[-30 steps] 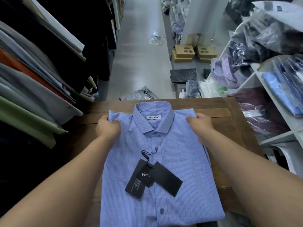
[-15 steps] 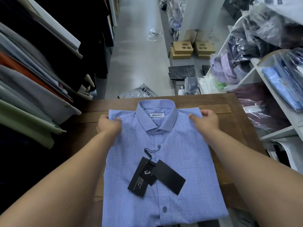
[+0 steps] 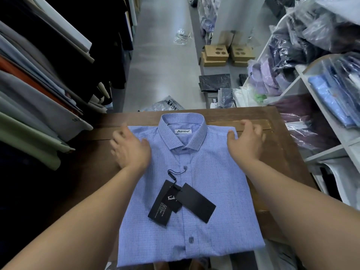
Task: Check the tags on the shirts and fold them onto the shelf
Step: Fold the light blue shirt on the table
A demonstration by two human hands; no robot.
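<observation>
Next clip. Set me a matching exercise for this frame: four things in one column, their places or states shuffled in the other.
Things:
1 blue shirt
2 black tags
3 cardboard boxes
4 left hand

Places or states:
A on the floor, far back
B folded on the wooden table
C lying on the shirt's front
D open, at the shirt's shoulder

Pairs: 1-B, 2-C, 3-A, 4-D.

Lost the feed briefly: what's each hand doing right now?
Left hand: open, at the shirt's shoulder.
Right hand: open, at the other shoulder.
</observation>
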